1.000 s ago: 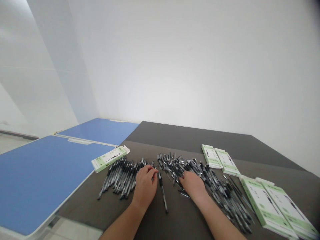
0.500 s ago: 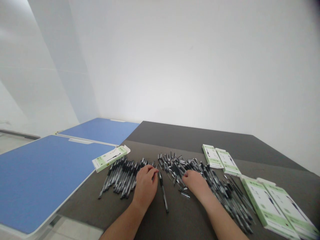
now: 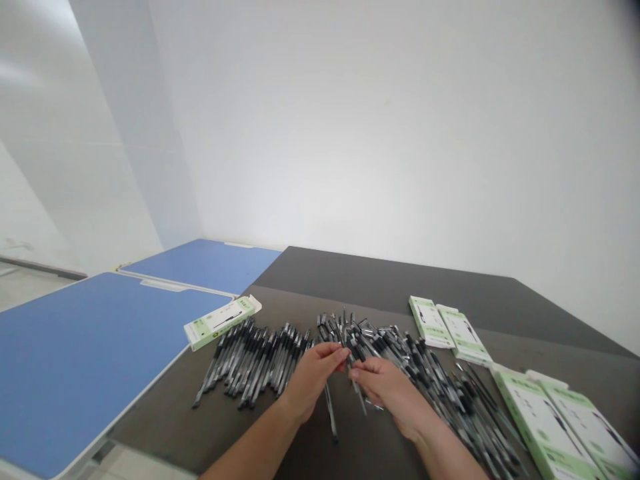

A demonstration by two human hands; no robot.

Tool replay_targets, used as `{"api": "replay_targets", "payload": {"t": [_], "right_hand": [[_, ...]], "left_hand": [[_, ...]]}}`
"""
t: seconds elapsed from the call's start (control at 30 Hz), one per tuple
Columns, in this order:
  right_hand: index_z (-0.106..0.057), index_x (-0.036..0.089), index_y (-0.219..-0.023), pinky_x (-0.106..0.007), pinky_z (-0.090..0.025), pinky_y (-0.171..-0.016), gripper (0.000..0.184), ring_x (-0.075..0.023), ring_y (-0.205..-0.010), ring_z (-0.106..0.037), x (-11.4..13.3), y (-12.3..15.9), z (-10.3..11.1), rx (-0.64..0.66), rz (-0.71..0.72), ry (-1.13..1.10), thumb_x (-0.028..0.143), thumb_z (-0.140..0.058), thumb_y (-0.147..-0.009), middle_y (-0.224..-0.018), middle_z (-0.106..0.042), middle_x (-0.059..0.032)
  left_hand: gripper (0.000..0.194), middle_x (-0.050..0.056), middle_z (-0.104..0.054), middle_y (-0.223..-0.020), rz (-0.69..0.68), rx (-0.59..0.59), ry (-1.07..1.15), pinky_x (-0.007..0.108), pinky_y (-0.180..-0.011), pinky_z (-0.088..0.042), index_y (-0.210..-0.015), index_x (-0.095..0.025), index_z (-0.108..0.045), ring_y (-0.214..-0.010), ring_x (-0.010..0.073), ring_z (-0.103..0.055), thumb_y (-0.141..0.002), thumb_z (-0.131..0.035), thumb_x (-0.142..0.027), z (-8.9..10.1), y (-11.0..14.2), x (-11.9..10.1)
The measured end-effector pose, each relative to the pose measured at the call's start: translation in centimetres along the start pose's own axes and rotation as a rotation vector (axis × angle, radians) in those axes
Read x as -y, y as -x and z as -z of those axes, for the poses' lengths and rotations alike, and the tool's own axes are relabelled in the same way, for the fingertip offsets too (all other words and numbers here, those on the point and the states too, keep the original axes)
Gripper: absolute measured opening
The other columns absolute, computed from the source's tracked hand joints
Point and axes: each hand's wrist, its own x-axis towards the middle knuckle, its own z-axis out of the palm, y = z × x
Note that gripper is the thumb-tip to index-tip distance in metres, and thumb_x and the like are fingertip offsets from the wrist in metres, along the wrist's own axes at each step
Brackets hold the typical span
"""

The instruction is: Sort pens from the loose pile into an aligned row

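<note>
Now our right hand [image 3: 384, 393] pinches one pen [image 3: 359, 395] over the loose pens [image 3: 425, 363]; whether our curled left hand [image 3: 313, 379] grasps anything, we cannot tell.

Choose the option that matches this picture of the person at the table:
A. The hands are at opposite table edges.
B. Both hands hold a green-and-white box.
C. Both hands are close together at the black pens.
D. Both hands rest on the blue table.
C: the left hand and the right hand are close together at the black pens.
</note>
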Motion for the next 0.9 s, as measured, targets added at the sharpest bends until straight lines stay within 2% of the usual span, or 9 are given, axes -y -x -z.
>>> {"api": "replay_targets", "payload": {"t": [0.27,0.4,0.53,0.7,0.9], "right_hand": [[-0.054,0.016,-0.068,-0.02,-0.013,-0.042,0.036,-0.0052,-0.042,-0.023,0.1,0.7,-1.0,-0.027,-0.023,-0.106,0.051,-0.06,-0.072,-0.049,-0.033,0.0096],[-0.062,0.016,-0.077,-0.02,-0.019,-0.044,0.04,-0.0074,-0.048,-0.03,0.2,1.1,-0.9,-0.127,0.034,-0.076,0.055,-0.051,-0.077,-0.056,-0.036,0.0062],[-0.064,0.017,-0.079,-0.021,-0.028,-0.048,0.039,-0.0108,-0.055,-0.04,0.0,1.2,-0.8,-0.102,0.115,0.148,0.05,-0.043,-0.083,-0.059,-0.042,0.0034],[-0.064,0.018,-0.075,-0.025,-0.034,-0.059,0.039,-0.0163,-0.066,-0.052,-0.4,1.0,-1.1,-0.122,0.25,0.569,0.044,-0.037,-0.086,-0.064,-0.056,-0.0004],[-0.063,0.019,-0.074,-0.026,-0.036,-0.063,0.035,-0.019,-0.073,-0.058,-0.3,1.1,-1.2,-0.115,0.247,0.642,0.039,-0.037,-0.087,-0.072,-0.064,-0.0022]], "left_hand": [[0.021,0.002,-0.062,-0.072,0.088,-0.01,0.282,0.023,-0.07,-0.045,-0.07,-0.014,-0.065,-0.067,0.0109,-0.056,-0.072,-0.066,-0.035,0.4,0.4,0.3],[0.019,0.001,-0.063,-0.073,0.014,-0.176,0.446,0.02,-0.065,-0.046,-0.073,-0.014,-0.065,-0.064,0.0087,-0.056,-0.072,-0.067,-0.034,1.4,0.0,0.1],[0.017,0.0,-0.064,-0.074,-0.086,-0.347,0.599,0.02,-0.066,-0.049,-0.074,-0.015,-0.063,-0.065,0.0084,-0.059,-0.07,-0.068,-0.031,2.4,-0.5,0.0],[0.016,-0.001,-0.066,-0.074,-0.116,-0.43,0.682,0.018,-0.065,-0.05,-0.076,-0.015,-0.063,-0.063,0.0064,-0.06,-0.07,-0.07,-0.027,2.8,-0.6,-0.2],[0.016,-0.001,-0.066,-0.071,-0.119,-0.489,0.676,0.018,-0.063,-0.05,-0.074,-0.015,-0.062,-0.061,0.0066,-0.06,-0.067,-0.071,-0.026,2.7,-0.6,-0.6]]}}
